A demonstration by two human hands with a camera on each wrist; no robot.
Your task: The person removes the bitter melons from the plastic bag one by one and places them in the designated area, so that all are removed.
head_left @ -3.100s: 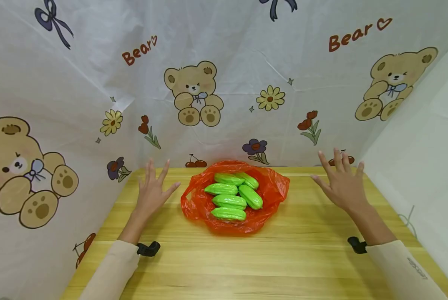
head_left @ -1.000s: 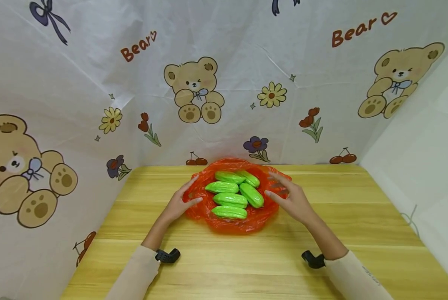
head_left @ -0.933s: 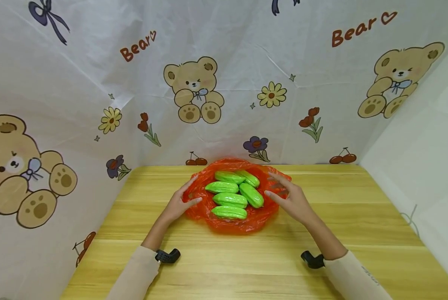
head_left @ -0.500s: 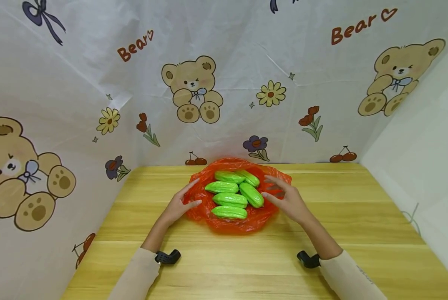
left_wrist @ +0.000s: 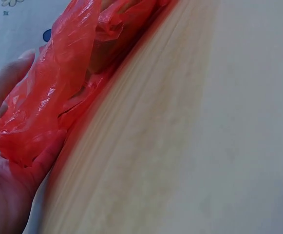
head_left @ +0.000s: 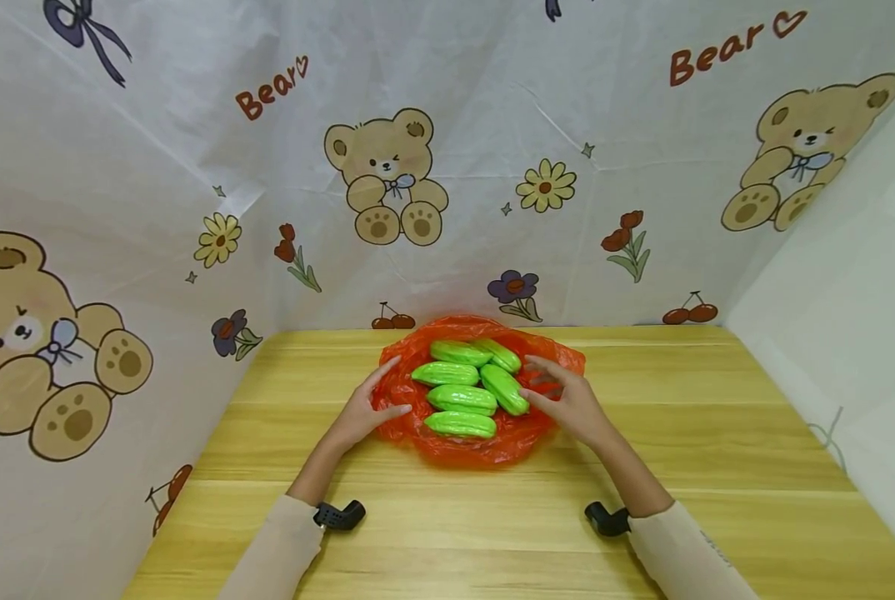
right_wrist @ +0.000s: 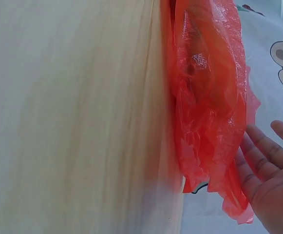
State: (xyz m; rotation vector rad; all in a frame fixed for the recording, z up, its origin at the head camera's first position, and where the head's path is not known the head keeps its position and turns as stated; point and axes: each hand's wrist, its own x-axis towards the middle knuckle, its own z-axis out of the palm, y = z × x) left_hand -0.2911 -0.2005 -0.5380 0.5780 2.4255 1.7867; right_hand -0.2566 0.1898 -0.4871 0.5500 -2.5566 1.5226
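In the head view, a crinkled red plastic bag (head_left: 485,455) sits with its mouth spread wide. Several glossy, bright green, ridged gourd-like vegetables (head_left: 461,399) lie inside it. My left hand (head_left: 356,417) is at the bag's left side, thumb and fingers spread apart. At the right rim is my right hand (head_left: 577,408), its thumb tip over the rightmost vegetable in this view. The left wrist view shows fingers (left_wrist: 46,158) against the bag's outside, the thumb up beside it. In the right wrist view, nearly straight fingers (right_wrist: 265,163) reach the bag's outer wall.
The bag rests toward the back of a wooden table (head_left: 447,533). Behind it hangs a white cloth (head_left: 462,83) printed with bears and flowers. A plain white wall (head_left: 852,317) with a thin cord (head_left: 830,437) borders the right side. Each wrist carries a black camera mount (head_left: 341,516).
Both hands have come inward from wide apart to the sides of the bag. Over the last half second they have crept slightly closer. The bag and vegetables stay put.
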